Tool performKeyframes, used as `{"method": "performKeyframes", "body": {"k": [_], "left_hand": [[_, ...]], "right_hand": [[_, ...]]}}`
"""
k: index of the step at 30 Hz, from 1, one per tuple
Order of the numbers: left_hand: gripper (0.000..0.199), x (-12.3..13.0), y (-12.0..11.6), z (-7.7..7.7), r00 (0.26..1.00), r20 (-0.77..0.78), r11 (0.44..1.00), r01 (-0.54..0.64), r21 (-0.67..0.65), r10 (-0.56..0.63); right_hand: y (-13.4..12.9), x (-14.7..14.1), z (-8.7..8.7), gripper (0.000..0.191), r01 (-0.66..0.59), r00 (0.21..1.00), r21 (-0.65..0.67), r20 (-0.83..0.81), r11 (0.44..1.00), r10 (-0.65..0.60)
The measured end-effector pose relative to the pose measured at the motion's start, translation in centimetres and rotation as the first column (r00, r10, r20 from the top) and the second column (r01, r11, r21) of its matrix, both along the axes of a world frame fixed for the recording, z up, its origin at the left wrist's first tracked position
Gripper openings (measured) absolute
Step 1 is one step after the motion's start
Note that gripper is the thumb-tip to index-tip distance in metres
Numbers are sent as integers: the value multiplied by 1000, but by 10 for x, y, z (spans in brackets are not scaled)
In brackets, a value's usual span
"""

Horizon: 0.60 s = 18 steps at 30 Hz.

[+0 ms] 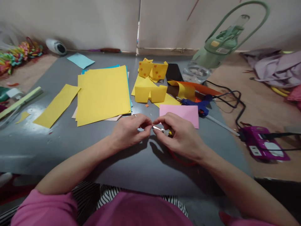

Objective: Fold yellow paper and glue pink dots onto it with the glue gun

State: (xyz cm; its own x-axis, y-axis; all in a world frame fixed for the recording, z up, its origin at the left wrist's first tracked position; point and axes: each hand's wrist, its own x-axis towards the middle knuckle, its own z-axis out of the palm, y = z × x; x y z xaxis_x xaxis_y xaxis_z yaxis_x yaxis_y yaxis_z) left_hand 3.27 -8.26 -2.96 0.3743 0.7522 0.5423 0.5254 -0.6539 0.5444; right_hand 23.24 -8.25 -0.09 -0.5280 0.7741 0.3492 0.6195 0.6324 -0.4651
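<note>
- Left fingers (145,133): pinched together; contents too small to tell.
- Right fingers (166,118): curled closed around scissors (158,128), near side of pink paper (192,116).
- Blue glue gun (202,107): right of pink paper.

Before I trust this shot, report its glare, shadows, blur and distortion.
In the head view, pale glare sits on the table at left; dark shadows fall below the left hand and right hand; also in the head view, the bottle leans outward, perhaps lens distortion; the colorful bundle looks soft; the small item in the right hand is too unclear to name.
</note>
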Motion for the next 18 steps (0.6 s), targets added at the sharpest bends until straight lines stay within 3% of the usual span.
{"method": "performKeyframes", "body": {"k": [4,7,10,14,18], "left_hand": [[7,0,0,-4,997,-69,998,-14,61,18],[8,0,-1,-3,998,-57,998,2,59,1],[8,1,-3,3,993,111,994,45,-103,-33],[14,3,-5,10,941,339,888,148,-436,9],[15,4,-5,11,891,444,785,207,-584,95]], "right_hand": [[-3,-1,-5,11,7,998,132,64,991,-15],[-3,-2,-5,13,15,997,133,72,991,-25],[-3,-2,0,11,55,992,-85,-106,995,-64],[-5,-5,5,16,56,893,-500,-362,864,-267],[-7,-9,2,19,2,818,-607,-456,795,-350]]}}
